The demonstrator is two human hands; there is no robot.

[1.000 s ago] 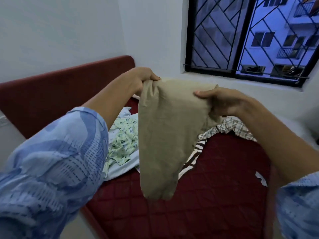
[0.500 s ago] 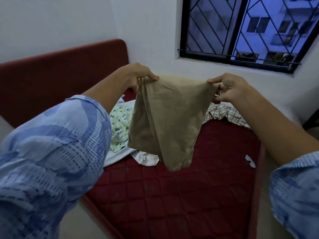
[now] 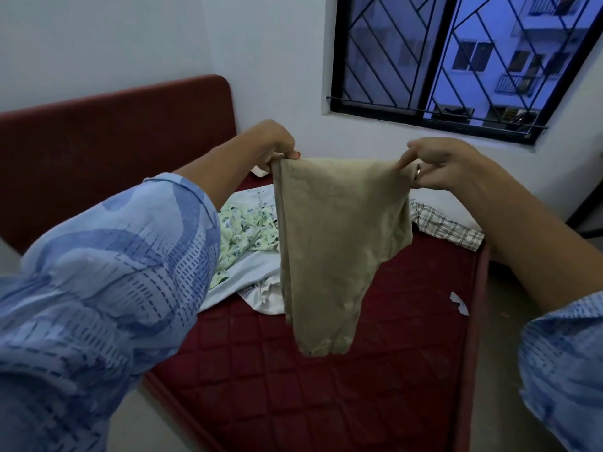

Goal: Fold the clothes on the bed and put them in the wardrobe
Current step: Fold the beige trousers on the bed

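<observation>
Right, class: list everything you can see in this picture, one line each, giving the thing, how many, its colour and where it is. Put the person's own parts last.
Beige garment: one, held up over the bed, hanging from both hands.
Floral garment: one, green and white, on the bed, left.
Pale blue cloth: one, under the floral garment.
White cloth: one, crumpled behind the beige garment.
Checked garment: one, white and brown, on the bed, right.
Mattress: one, dark red, quilted.
Headboard: one, dark red, against the wall.
Window: one, black grille, upper right.
Paper scrap: one, white, at the mattress's right edge.
Left hand: pinches the garment's top left corner.
Right hand: pinches the top right corner.
</observation>
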